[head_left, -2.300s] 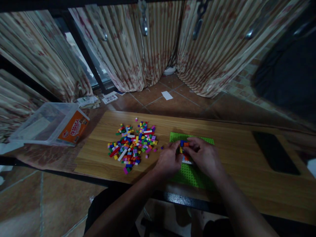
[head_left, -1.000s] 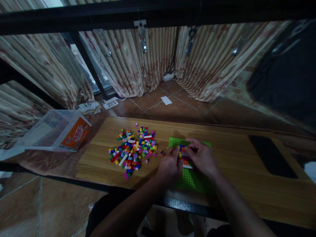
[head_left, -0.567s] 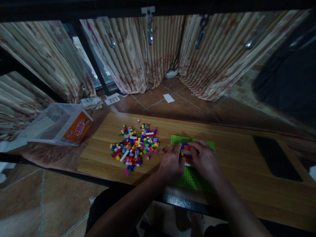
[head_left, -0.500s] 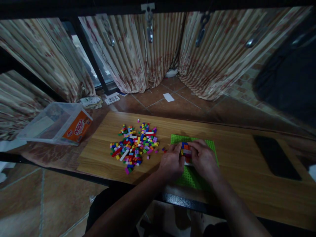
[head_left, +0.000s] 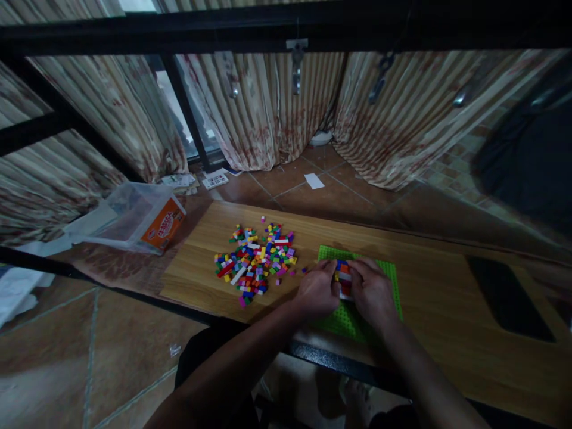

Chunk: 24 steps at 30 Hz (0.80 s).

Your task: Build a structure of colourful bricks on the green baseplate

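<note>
A small block of toy building bricks (head_left: 344, 276), in blue, orange, yellow, red and white, sits over the green studded baseplate (head_left: 388, 269). My left hand (head_left: 318, 290) grips its left side with curled fingers. From the right, my right hand (head_left: 373, 292) closes on the opposite side of the same bricks. Both hands hide parts of the bricks and the middle of the baseplate. Whether the bricks are pressed onto the studs cannot be made out. Left of my hands, a loose pile of coloured bricks (head_left: 257, 260) is spread over the wooden tabletop (head_left: 192, 262).
A clear plastic bin (head_left: 120, 223) with an orange label stands past the table's left end. On the right of the tabletop lies a dark flat rectangle (head_left: 509, 295). A dark metal bar (head_left: 268, 30) crosses above, with hanging clips. Curtains and papers are beyond the table.
The view has tilted up and turned slightly left, so the whole scene sits further right. Both hands stay on the brick block, with only slight finger shifts.
</note>
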Each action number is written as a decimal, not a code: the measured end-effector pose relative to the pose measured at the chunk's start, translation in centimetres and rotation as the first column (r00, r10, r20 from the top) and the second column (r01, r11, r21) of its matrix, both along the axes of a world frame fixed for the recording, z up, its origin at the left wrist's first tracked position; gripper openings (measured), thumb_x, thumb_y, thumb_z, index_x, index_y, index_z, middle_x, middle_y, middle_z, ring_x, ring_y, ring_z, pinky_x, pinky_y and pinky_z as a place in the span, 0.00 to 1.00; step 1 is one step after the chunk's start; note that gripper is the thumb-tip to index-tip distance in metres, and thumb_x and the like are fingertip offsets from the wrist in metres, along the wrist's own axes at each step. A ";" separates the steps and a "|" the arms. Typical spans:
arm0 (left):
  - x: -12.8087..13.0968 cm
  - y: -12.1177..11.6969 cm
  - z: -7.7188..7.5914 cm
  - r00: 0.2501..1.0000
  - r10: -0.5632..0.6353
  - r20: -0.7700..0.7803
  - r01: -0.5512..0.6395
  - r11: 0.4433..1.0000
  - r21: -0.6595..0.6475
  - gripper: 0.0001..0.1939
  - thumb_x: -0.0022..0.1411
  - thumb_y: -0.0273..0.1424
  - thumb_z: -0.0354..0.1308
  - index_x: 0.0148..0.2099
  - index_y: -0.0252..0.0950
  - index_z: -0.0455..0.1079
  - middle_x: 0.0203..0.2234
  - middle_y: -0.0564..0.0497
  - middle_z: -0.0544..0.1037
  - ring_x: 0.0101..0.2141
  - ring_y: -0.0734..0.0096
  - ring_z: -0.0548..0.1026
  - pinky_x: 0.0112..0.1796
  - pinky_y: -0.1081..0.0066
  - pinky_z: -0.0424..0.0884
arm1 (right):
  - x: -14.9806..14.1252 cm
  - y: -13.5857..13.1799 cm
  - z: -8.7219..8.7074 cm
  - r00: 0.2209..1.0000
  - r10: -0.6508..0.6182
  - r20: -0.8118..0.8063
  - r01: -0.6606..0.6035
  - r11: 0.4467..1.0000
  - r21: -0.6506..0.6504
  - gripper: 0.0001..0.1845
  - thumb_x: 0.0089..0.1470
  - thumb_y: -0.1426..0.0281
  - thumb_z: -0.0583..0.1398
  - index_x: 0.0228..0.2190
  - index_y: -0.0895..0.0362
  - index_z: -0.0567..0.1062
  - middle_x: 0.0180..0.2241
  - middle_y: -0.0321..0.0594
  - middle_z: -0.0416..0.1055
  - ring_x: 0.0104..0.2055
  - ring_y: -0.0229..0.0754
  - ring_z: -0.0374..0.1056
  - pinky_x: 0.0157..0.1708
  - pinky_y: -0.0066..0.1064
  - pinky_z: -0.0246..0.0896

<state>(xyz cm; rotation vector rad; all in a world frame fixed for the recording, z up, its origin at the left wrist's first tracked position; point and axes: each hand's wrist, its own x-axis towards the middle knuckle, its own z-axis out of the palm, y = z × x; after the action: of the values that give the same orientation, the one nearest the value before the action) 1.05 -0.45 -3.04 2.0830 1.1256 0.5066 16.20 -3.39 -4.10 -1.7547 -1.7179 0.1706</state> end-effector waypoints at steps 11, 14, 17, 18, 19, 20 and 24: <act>-0.8 -0.1 1.1 0.996 0.083 -0.032 -0.080 0.993 0.089 0.24 0.62 0.30 0.49 0.60 0.30 0.62 0.53 0.39 0.71 0.48 0.58 0.74 0.52 0.62 0.71 | 0.2 0.5 -1.0 0.992 -0.038 0.123 0.022 0.991 0.131 0.15 0.59 0.69 0.50 0.34 0.59 0.76 0.36 0.46 0.74 0.37 0.46 0.70 0.40 0.38 0.67; -3.0 1.4 2.5 0.982 0.165 -0.097 -0.154 0.982 0.111 0.21 0.62 0.26 0.49 0.56 0.33 0.68 0.50 0.43 0.75 0.46 0.62 0.76 0.50 0.65 0.72 | 0.3 0.6 -0.9 0.989 -0.049 0.141 0.032 0.992 0.125 0.15 0.59 0.69 0.50 0.33 0.58 0.76 0.36 0.46 0.74 0.37 0.46 0.70 0.40 0.37 0.67; -6.2 3.6 3.9 0.944 0.270 -0.188 -0.240 0.956 0.167 0.20 0.60 0.24 0.49 0.53 0.34 0.70 0.47 0.43 0.76 0.46 0.63 0.76 0.50 0.67 0.71 | 0.7 0.7 -0.9 0.989 -0.026 0.144 0.012 0.995 0.097 0.15 0.59 0.68 0.50 0.34 0.57 0.77 0.37 0.45 0.74 0.38 0.45 0.70 0.41 0.36 0.66; -7.3 4.3 4.2 0.928 0.290 -0.235 -0.251 0.950 0.184 0.19 0.60 0.23 0.50 0.53 0.35 0.71 0.46 0.43 0.77 0.45 0.63 0.77 0.50 0.67 0.71 | 0.8 0.7 -0.9 0.990 -0.017 0.143 0.004 0.996 0.085 0.16 0.59 0.68 0.50 0.34 0.57 0.77 0.38 0.45 0.74 0.38 0.45 0.70 0.42 0.36 0.66; -8.3 4.9 4.4 0.897 0.327 -0.296 -0.274 0.939 0.205 0.19 0.60 0.23 0.49 0.52 0.35 0.72 0.44 0.44 0.78 0.45 0.62 0.77 0.50 0.66 0.71 | 0.9 0.7 -0.9 0.990 -0.009 0.142 -0.001 0.997 0.073 0.16 0.59 0.67 0.50 0.35 0.57 0.77 0.38 0.45 0.74 0.38 0.45 0.71 0.42 0.36 0.67; -9.2 5.4 4.6 0.863 0.350 -0.365 -0.288 0.933 0.215 0.18 0.60 0.23 0.50 0.50 0.35 0.73 0.43 0.43 0.79 0.46 0.61 0.77 0.50 0.65 0.70 | 1.0 0.7 -1.0 0.990 -0.004 0.141 -0.005 0.998 0.064 0.16 0.59 0.67 0.50 0.35 0.58 0.77 0.38 0.46 0.74 0.38 0.45 0.71 0.41 0.37 0.67; -10.9 6.2 4.3 0.762 0.369 -0.533 -0.297 0.930 0.219 0.15 0.59 0.24 0.53 0.48 0.32 0.73 0.43 0.41 0.79 0.48 0.55 0.76 0.49 0.62 0.71 | 1.2 0.8 -0.9 0.991 0.000 0.132 -0.003 1.000 0.026 0.18 0.59 0.65 0.51 0.37 0.58 0.78 0.38 0.46 0.74 0.38 0.46 0.71 0.40 0.38 0.67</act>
<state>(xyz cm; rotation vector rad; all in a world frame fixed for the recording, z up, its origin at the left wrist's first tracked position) -9.86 5.78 1.23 2.2118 1.8813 0.0998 17.44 -2.59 -5.01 -1.7798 -1.8066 0.0326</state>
